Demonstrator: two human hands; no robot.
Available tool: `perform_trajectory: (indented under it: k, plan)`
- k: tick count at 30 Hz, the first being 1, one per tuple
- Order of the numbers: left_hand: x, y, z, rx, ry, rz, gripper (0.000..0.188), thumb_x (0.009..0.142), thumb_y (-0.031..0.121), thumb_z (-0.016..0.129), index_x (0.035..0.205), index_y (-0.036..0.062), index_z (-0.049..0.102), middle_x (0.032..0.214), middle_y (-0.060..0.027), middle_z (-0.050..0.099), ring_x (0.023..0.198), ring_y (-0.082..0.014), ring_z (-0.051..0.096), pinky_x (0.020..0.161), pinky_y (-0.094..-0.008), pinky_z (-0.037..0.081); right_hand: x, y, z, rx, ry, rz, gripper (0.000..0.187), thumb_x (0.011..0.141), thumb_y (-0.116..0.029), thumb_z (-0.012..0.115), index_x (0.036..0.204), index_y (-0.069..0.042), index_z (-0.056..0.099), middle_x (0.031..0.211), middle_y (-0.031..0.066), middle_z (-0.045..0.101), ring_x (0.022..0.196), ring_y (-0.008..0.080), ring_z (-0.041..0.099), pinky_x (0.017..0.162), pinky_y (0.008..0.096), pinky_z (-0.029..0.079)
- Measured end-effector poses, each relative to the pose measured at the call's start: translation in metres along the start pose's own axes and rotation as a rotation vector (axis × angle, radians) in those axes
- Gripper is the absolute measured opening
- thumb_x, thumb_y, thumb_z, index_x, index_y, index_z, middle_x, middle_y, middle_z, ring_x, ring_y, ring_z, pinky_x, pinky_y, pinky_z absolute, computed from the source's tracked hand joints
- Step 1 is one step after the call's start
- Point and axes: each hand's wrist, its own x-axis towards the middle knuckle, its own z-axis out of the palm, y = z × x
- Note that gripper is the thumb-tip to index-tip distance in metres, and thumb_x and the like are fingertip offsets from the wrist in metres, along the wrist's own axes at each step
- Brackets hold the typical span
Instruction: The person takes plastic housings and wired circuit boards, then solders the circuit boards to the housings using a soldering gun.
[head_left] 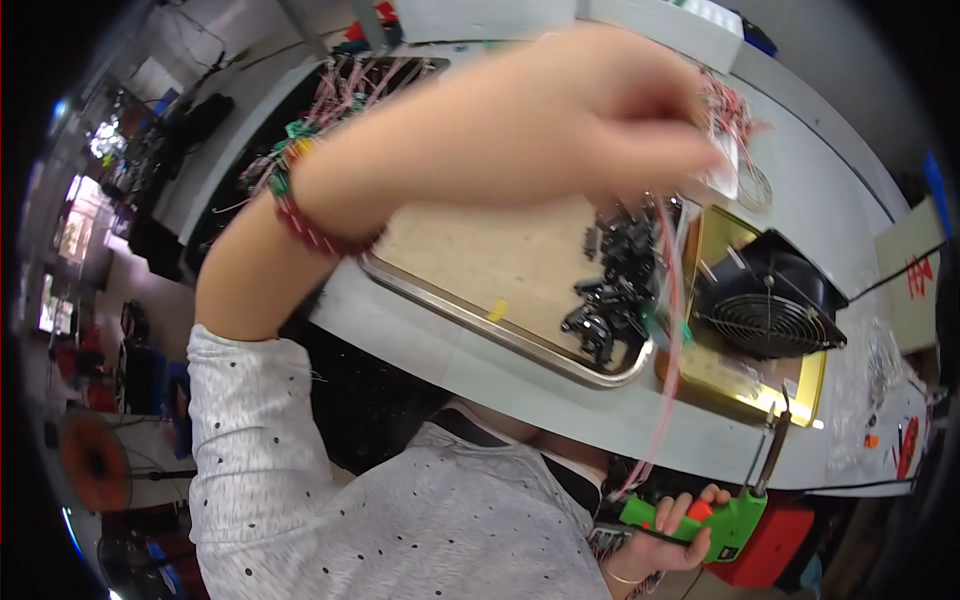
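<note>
Our right hand [682, 522] grips a plastic gun [742, 525], our blurred left hand [640, 120] half-curls, hold unclear, above the pale table [480, 372] and metal-rimmed tray [460, 240], a round fan [93, 461] near left.

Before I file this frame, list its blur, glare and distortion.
Head view: motion blur smears the raised left hand; the right hand and green soldering gun look sharper. Head view: glare lights the gold tray. Head view: fisheye curves the white table; corners fall to black.
</note>
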Motion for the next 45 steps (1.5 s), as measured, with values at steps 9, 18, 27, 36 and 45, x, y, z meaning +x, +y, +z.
perform_trajectory:
  k: [9, 18, 27, 36, 45]
  plan:
    - [-0.069, -0.162, -0.228, -0.097, 0.756, -0.417, 0.027, 0.084, 0.029, 0.06, 0.088, 0.003, 0.059, 0.072, 0.0018, 0.056, 0.062, -0.0042, 0.053, 0.055, -0.0161, 0.045, 0.005, -0.002, 0.025, -0.087, 0.04, -0.004, 0.043, 0.077, -0.015, 0.053, 0.114, 0.002, 0.037, 0.103, 0.0095, 0.044, 0.047, 0.0123, 0.039, 0.04, 0.0224, 0.031]
    - [-0.166, -0.304, -0.234, 0.689, 0.524, -1.117, 0.037, 0.073, 0.031, 0.059, 0.072, -0.0053, 0.063, 0.061, -0.0139, 0.063, 0.062, -0.0233, 0.063, 0.063, -0.0332, 0.049, 0.005, -0.001, 0.039, 0.015, -0.033, 0.067, 0.037, 0.077, -0.011, 0.054, 0.111, -0.001, 0.043, 0.106, 0.0118, 0.051, 0.055, 0.0163, 0.041, 0.05, 0.0271, 0.036]
    - [-0.122, -0.243, -0.218, 1.211, 0.621, -0.625, 0.031, 0.069, 0.03, 0.062, 0.08, 0.0023, 0.054, 0.071, -0.0169, 0.059, 0.07, -0.0328, 0.058, 0.062, -0.0408, 0.045, 0.01, 0.003, 0.022, -0.102, -0.009, 0.016, 0.043, 0.08, -0.016, 0.052, 0.116, 0.001, 0.035, 0.105, 0.0094, 0.045, 0.048, 0.0117, 0.039, 0.042, 0.0227, 0.033]
    - [0.034, -0.155, -0.024, 0.563, -0.193, -0.036, 0.026, 0.072, 0.023, 0.064, 0.089, 0.0043, 0.056, 0.071, -0.0125, 0.06, 0.065, -0.025, 0.058, 0.059, -0.0336, 0.046, 0.007, -0.005, 0.019, -0.014, 0.019, 0.054, 0.046, 0.078, -0.013, 0.055, 0.117, -0.001, 0.034, 0.101, 0.0098, 0.043, 0.051, 0.0146, 0.043, 0.047, 0.0269, 0.037]
    - [0.031, -0.167, 0.047, 0.318, -0.222, -0.057, 0.027, 0.072, 0.017, 0.063, 0.095, 0.0068, 0.052, 0.084, -0.0122, 0.054, 0.077, -0.0277, 0.055, 0.069, -0.0374, 0.045, 0.002, -0.025, 0.004, -0.125, 0.048, 0.022, 0.047, 0.075, -0.011, 0.056, 0.116, -0.001, 0.036, 0.1, 0.0082, 0.042, 0.056, 0.0125, 0.043, 0.047, 0.0245, 0.037]
